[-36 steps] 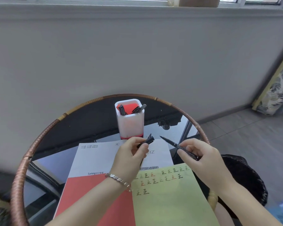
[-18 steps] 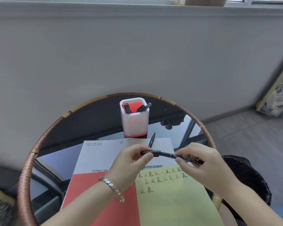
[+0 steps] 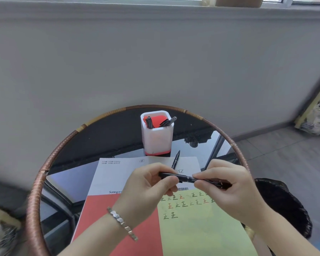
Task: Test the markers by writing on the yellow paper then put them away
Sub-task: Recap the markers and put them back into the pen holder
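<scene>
I hold a black marker [image 3: 187, 178] level above the papers, between both hands. My left hand [image 3: 148, 189] pinches its capped left end; my right hand [image 3: 227, 191] grips the barrel. Under them lies the yellow paper [image 3: 201, 230], with several black and red characters written near its top. A second black marker [image 3: 175, 159] lies on the white sheet just behind my hands. The white pen holder [image 3: 156, 141] with a red base stands further back, with several black markers and a red insert in it.
The papers rest on a round glass table with a woven rattan rim [image 3: 37, 200]. A white and red booklet [image 3: 115, 182] lies under the yellow paper. A dark woven basket [image 3: 284, 206] sits by the table's right side, and a grey wall stands behind.
The cap in my left hand and the marker in my right hand were apart; they have come together into one capped marker held level. The view has shifted slightly.
</scene>
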Available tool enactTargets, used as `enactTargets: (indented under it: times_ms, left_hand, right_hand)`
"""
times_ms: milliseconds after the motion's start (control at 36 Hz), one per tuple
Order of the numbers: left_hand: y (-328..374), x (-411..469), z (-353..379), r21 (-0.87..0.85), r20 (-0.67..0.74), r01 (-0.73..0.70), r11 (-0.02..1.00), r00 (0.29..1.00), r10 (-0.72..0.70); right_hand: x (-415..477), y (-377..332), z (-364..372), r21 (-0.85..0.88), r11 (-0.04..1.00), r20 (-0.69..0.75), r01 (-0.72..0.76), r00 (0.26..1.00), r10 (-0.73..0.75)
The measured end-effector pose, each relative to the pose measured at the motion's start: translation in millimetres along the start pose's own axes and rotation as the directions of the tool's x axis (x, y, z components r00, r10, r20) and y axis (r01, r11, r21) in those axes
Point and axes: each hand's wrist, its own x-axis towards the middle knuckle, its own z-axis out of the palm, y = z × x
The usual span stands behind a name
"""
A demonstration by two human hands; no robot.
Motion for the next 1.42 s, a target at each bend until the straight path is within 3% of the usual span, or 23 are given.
enactTargets:
  times_ms: [194, 250, 306, 417, 500, 583, 667, 722, 806, 944, 1056, 1194, 1250, 1361, 1417]
  left_hand:
    - [-2.3, -8.3, -12.9, 0.27, -0.028, -0.303, 0.914, 0.946, 0.322]
    - [-0.1, -10.9, -12.3, 0.178, -0.082, -0.265, 0.948, 0.956, 0.283]
    - [4.3, -9.2, -10.6, -0.073, -0.142, -0.134, 0.988, 0.982, 0.122]
    - [6.8, 0.6, -9.6, -0.212, -0.211, 0.098, 0.972, 0.967, -0.143]
    - [6.8, 7.1, -11.6, -0.189, -0.287, 0.109, 0.976, 0.944, -0.162]
    - [10.0, 10.6, -17.8, -0.063, -0.439, 0.01, 0.998, 0.898, -0.037]
    - [14.3, 11.3, -28.4, 0.065, -0.587, -0.11, 0.992, 0.8, 0.127]
    - [16.1, 10.0, -33.9, 0.132, -0.636, -0.187, 0.973, 0.738, 0.228]
    - [20.3, 7.5, -38.4, 0.2, -0.645, -0.282, 0.938, 0.683, 0.342]
    - [29.2, 21.7, -42.3, 0.201, -0.621, -0.313, 0.928, 0.692, 0.368]
    - [33.9, 52.5, -45.5, 0.241, -0.597, -0.29, 0.926, 0.708, 0.377]
    - [32.7, 96.4, -44.6, 0.421, -0.502, -0.231, 0.877, 0.746, 0.437]
    - [25.9, 110.5, -44.6, 0.52, -0.451, -0.16, 0.839, 0.783, 0.429]
    - [13.6, 127.2, -41.6, 0.722, -0.3, 0.044, 0.691, 0.919, 0.256]
    - [12.6, 128.8, -39.7, 0.742, -0.262, 0.076, 0.666, 0.947, 0.185]
  right_hand:
    - [7.0, -8.2, 10.9, 0.347, 0.914, 0.109, -0.211, 0.977, 0.184]
    - [8.4, -10.1, 15.0, 0.394, 0.888, 0.133, -0.235, 0.971, 0.198]
    - [9.8, -11.0, 20.6, 0.401, 0.893, 0.102, -0.204, 0.979, 0.178]
    - [11.8, -2.3, 31.1, 0.142, 0.988, -0.022, -0.068, 0.997, 0.072]
    - [16.8, 0.6, 35.2, 0.039, 0.995, 0.013, -0.088, 0.996, 0.087]
    - [24.8, 8.7, 38.4, 0.017, 0.963, 0.063, -0.269, 0.961, 0.268]
    - [33.7, 24.0, 46.1, -0.268, 0.858, 0.043, -0.438, 0.884, 0.465]
    - [37.6, 30.6, 55.1, -0.472, 0.77, 0.041, -0.429, 0.861, 0.506]
    - [43.3, 34.2, 68.6, -0.625, 0.687, 0.096, -0.371, 0.836, 0.54]
    - [51.2, 33.3, 74.9, -0.684, 0.621, 0.116, -0.382, 0.783, 0.611]
    - [50.6, 31.4, 66.0, -0.478, 0.677, 0.108, -0.56, 0.727, 0.678]
    - [43.3, 29.2, 46.5, -0.264, 0.731, 0.093, -0.629, 0.738, 0.668]
    - [39.5, 28.7, 39.3, -0.217, 0.74, 0.085, -0.637, 0.743, 0.664]
    - [33.7, 27.0, 27.4, -0.208, 0.757, 0.059, -0.62, 0.764, 0.642]
    - [31.9, 25.6, 23.6, -0.194, 0.767, 0.055, -0.612, 0.774, 0.631]
